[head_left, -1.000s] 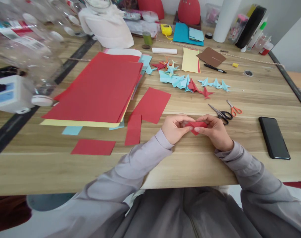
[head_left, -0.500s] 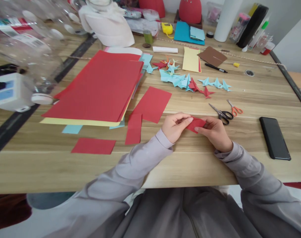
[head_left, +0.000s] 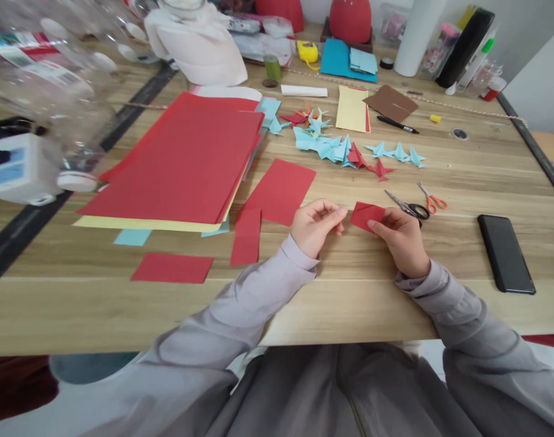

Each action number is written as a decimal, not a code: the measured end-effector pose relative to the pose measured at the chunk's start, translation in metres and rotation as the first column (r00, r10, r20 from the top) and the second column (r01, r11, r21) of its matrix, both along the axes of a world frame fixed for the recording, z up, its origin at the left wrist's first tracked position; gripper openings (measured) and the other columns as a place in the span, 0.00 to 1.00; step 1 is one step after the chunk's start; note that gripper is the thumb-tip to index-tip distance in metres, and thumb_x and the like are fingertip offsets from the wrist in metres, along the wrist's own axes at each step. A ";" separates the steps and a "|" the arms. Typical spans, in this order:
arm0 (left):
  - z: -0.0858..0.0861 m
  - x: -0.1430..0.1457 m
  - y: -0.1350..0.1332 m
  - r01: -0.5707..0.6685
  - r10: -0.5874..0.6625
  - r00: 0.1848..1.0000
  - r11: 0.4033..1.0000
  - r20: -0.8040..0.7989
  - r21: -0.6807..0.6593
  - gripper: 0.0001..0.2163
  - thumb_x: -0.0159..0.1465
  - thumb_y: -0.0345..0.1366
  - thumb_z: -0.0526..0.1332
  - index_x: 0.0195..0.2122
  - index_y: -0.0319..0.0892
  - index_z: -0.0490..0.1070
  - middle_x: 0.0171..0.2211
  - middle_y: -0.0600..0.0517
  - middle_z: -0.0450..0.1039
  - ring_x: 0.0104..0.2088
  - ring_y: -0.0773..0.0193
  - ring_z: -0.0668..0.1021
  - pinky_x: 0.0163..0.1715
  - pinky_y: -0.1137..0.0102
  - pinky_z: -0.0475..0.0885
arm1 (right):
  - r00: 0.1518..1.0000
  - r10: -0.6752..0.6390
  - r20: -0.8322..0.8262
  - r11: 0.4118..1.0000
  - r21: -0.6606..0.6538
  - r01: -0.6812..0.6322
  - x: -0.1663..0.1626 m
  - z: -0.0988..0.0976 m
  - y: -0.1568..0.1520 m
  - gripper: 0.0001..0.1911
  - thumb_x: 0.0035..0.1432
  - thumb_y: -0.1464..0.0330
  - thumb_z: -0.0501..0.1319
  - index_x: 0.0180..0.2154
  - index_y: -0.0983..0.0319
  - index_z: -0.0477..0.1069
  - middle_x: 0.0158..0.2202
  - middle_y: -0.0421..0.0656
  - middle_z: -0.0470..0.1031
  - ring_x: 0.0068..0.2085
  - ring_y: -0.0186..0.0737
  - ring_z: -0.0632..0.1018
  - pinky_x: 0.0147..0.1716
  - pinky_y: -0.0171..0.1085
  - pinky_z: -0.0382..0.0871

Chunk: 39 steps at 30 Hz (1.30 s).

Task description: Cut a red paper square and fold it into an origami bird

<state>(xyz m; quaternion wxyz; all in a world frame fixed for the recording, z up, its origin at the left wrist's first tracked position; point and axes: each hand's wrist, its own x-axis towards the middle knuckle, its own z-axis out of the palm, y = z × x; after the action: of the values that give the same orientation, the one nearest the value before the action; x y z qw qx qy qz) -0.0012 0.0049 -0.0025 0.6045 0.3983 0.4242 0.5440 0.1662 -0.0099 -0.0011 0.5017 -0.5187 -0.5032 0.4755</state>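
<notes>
My right hand (head_left: pixel 401 238) pinches a small folded piece of red paper (head_left: pixel 365 215) just above the wooden table (head_left: pixel 350 297), thumb on top of it. My left hand (head_left: pixel 314 226) hovers a little to the left of the piece, fingers curled, holding nothing that I can see. A gap shows between the left fingertips and the red piece. Both sleeves are grey.
Cut red rectangles (head_left: pixel 279 191) and a stack of large red sheets (head_left: pixel 186 158) lie to the left. Scissors (head_left: pixel 416 203) lie just right of my right hand, a black phone (head_left: pixel 505 252) further right. Folded blue and red paper shapes (head_left: pixel 345 149) are scattered behind. Bottles and clutter line the far edge.
Both hands held the red piece together before. Now my left hand has let go and drawn back left, while my right hand has lifted the piece up and turned it flatter.
</notes>
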 end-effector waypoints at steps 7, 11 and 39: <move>0.003 0.008 -0.006 0.182 -0.182 0.982 0.983 0.051 0.010 0.18 0.43 0.38 0.74 0.32 0.37 0.73 0.30 0.51 0.76 0.29 0.66 0.78 0.26 0.72 0.74 | 0.988 0.117 0.098 0.981 0.141 -0.130 -0.002 -0.008 -0.003 0.09 0.51 0.65 0.67 0.36 0.60 0.75 0.33 0.42 0.79 0.33 0.38 0.78 0.35 0.40 0.72; 0.002 0.008 -0.004 0.226 -0.227 0.972 0.974 0.066 0.013 0.19 0.43 0.41 0.74 0.30 0.37 0.69 0.27 0.53 0.75 0.27 0.67 0.77 0.27 0.70 0.74 | 0.953 0.126 0.276 0.955 0.225 -0.192 -0.002 -0.009 -0.007 0.11 0.54 0.66 0.65 0.41 0.60 0.76 0.37 0.45 0.76 0.35 0.39 0.77 0.31 0.38 0.73; -0.006 0.006 -0.002 0.105 -0.078 0.980 0.984 -0.181 0.142 0.11 0.49 0.39 0.68 0.30 0.38 0.74 0.29 0.50 0.78 0.28 0.65 0.77 0.30 0.68 0.74 | 0.993 0.112 -0.025 0.993 0.026 -0.112 -0.006 0.002 -0.007 0.12 0.51 0.60 0.66 0.34 0.61 0.78 0.28 0.41 0.79 0.28 0.35 0.77 0.28 0.35 0.74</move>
<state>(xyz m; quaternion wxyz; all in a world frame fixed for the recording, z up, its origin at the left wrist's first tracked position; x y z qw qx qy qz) 0.0043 0.0030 -0.0081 0.5576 0.5081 0.4146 0.5090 0.1603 -0.0174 0.0006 0.4871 -0.4771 -0.5308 0.5033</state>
